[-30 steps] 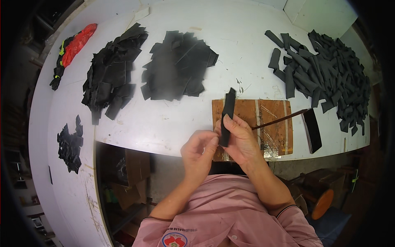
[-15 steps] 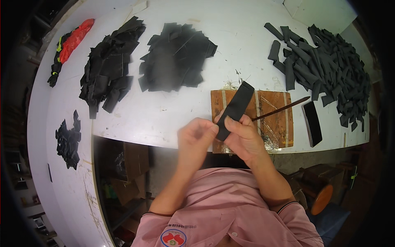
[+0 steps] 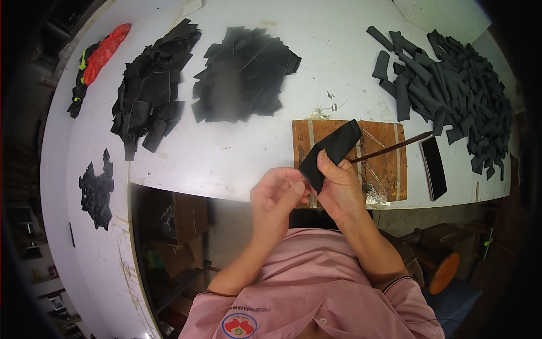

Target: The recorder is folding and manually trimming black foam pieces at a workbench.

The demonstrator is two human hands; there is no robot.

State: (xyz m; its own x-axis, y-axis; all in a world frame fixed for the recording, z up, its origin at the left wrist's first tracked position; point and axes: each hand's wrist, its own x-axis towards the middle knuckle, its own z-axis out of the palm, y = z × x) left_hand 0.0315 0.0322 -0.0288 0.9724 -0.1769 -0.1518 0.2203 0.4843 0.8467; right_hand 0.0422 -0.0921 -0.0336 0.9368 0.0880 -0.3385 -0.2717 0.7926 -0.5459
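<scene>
Nearest the pink shirt (image 3: 293, 260), above the bench's near edge: left hand (image 3: 279, 195), loosely curled, with thumb and fingers close to the strip's lower end; whether gripping or merely touching there, impossible to tell. Beside it, right hand (image 3: 341, 186), closed on the black strip (image 3: 334, 146), thumb laid along the upper face, fingers mostly hidden beneath. Black strip raised in front of the board, slanting up to the right.

For good handling, probably best to keep the right thumb firm near the middle, steady the lower end with light left fingertips, and work the soft-looking material without twisting, edges even.

Compared with half a second earlier: strip tilted further rightward, right thumb straighter and pointing more upward; piles beyond, unchanged in layout.

Behind the hands, brown board (image 3: 387, 147) with pale tape bands; across it, dark rod (image 3: 395, 147), lower end lost at the right hand, hold on it uncertain. Right of the board, dark phone (image 3: 433, 169).

Farther out on the white bench (image 3: 333, 51): small dark heap (image 3: 97, 189) at left, large heap of narrow pieces (image 3: 457, 90) at right, two flat black piles (image 3: 248, 73) toward the middle and left, red bag (image 3: 107, 53) at far left.
</scene>
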